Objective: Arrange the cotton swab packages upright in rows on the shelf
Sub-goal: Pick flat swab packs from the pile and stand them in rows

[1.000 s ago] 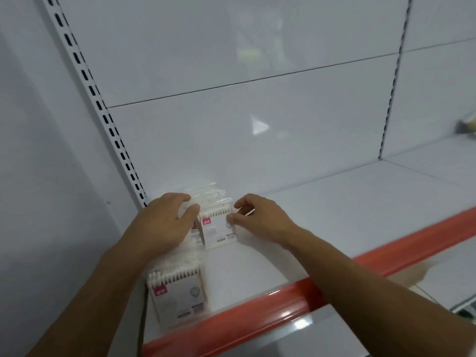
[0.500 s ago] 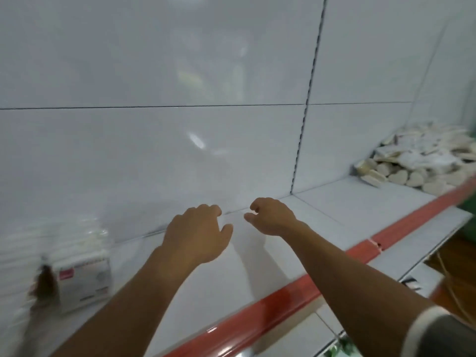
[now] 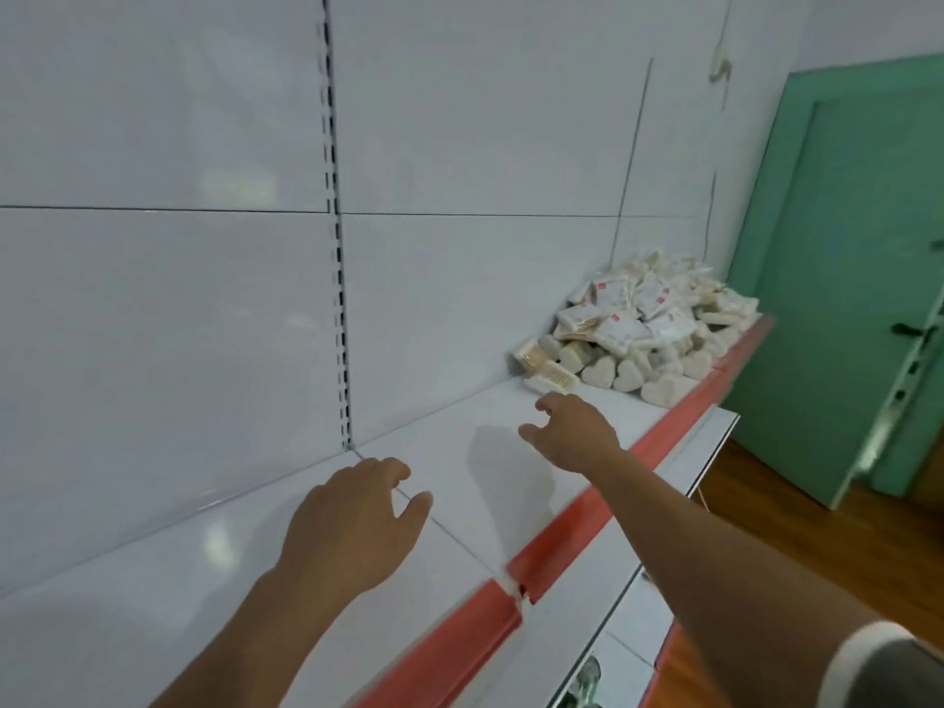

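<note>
The packs (image 3: 643,329) lie in a loose heap at the far right of the shelf (image 3: 204,580), against the back panel (image 3: 459,298). Flat rectangular ones lie on top and heart-shaped ones below, and none of them stands upright. The nearest pack (image 3: 554,381) lies flat at the heap's left foot.

My right hand (image 3: 572,431) is stretched toward it, empty, fingers loosely curled, thumb and forefinger apart. It is near the pack but not touching. My left hand (image 3: 352,523) hovers over the shelf seam, empty and relaxed, well apart from the heap.

I judge this to be the fetch step. I would take from the heap's foot, starting with that nearest pack. Pulling from the middle would likely send the top layer sliding, and the red lip (image 3: 587,518) looks too low to stop it.

The wrapping looks glossy and probably slippery, so I would pinch across the short edges and not press from above. I would gather a few of one shape at a time, so that a row stands evenly. The left hand could come across to steady the heap while the right one lifts.
</note>
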Available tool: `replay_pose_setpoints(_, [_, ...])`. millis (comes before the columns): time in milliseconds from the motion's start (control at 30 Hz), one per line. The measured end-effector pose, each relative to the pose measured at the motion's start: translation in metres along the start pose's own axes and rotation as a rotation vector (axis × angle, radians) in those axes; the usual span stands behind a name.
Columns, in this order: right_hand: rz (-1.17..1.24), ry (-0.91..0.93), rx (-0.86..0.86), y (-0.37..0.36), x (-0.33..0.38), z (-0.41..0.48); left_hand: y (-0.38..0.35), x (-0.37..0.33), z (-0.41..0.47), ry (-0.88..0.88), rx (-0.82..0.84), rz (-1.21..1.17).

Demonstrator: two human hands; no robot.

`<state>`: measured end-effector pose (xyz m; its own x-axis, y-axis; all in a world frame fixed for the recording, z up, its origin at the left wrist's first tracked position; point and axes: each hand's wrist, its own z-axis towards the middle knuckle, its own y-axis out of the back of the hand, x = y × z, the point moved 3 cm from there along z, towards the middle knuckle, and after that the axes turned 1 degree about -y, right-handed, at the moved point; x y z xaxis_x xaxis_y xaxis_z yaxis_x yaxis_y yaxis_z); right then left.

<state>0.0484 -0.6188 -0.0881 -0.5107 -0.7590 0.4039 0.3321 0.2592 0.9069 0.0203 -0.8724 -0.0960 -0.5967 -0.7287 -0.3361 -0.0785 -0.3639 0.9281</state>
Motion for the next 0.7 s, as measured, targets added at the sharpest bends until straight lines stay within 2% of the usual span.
replay_pose_setpoints(133, [0.066,0.029,-0.047,0.003,-0.059,0.085,-0.040,-0.055,0.076,0.035,-0.040,-0.046])
replay_pose_setpoints(267, [0.071,0.125,0.011,-0.012,-0.095,0.155,-0.072,-0.096,0.136,0.104,-0.075,-0.069])
replay_pose_setpoints(367, [0.079,0.207,0.041,-0.024,-0.105,0.185,-0.087,-0.110,0.165,0.142,-0.110,-0.096])
replay_pose_setpoints(500, [0.176,0.305,-0.037,-0.020,-0.116,0.209,-0.101,-0.125,0.204,0.175,-0.183,-0.144])
replay_pose_setpoints(600, [0.565,0.294,-0.057,-0.006,-0.124,0.211,-0.111,-0.128,0.221,0.203,-0.280,-0.350])
replay_pose_setpoints(633, [0.727,0.288,-0.010,-0.003,-0.125,0.211,-0.114,-0.127,0.223,0.206,-0.313,-0.426])
replay_pose_setpoints(700, [0.975,0.295,0.190,-0.002,-0.122,0.209,-0.121,-0.126,0.224,0.213,-0.360,-0.528])
